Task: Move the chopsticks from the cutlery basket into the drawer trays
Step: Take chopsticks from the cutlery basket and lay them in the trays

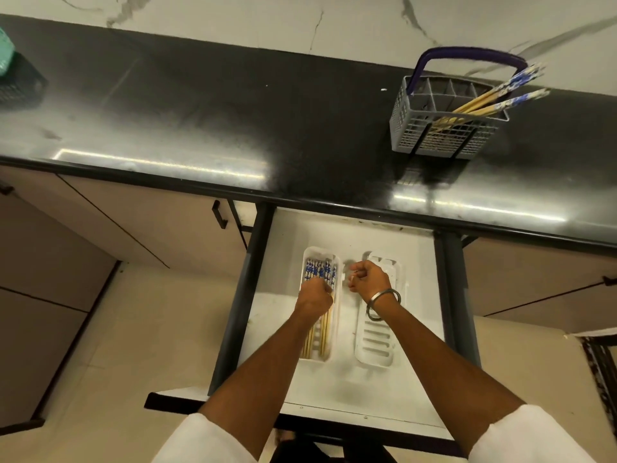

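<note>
Both hands are curled over the open drawer [417, 379]. The left hand [315, 295] rests on chopsticks [319, 272] in the left tray [335, 315]; whether it grips them, I cannot tell. The right hand [369, 279] is loosely closed, seemingly empty, over the right tray [377, 349]. More chopsticks [494, 98] stand in the basket [444, 135] on the far surface [233, 128].

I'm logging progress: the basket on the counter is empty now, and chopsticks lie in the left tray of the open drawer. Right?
Not quite. The head view shows the basket on the counter still holds several chopsticks. The rest stands: chopsticks lie in the left tray of the open drawer.
</note>
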